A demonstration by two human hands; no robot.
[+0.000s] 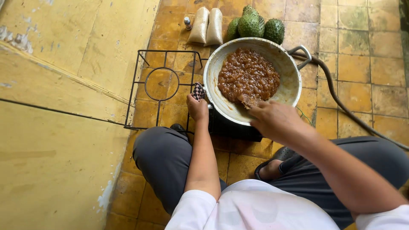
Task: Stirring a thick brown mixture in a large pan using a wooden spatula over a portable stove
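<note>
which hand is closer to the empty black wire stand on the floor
Left. The left hand grips a checkered cloth at the pan's rim beside the wire stand; the right hand is across the pan.

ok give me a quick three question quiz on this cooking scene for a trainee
1. True or false: the pan holds a brown chunky paste.
2. What does the left hand grip? A) checkered cloth at the pan's rim B) a hose C) a bottle
3. Which green spiky things lie beyond the pan?

Key: 1 true; 2 A; 3 the fruits, beside two pale bags. The right hand works a utensil in the paste.
</note>
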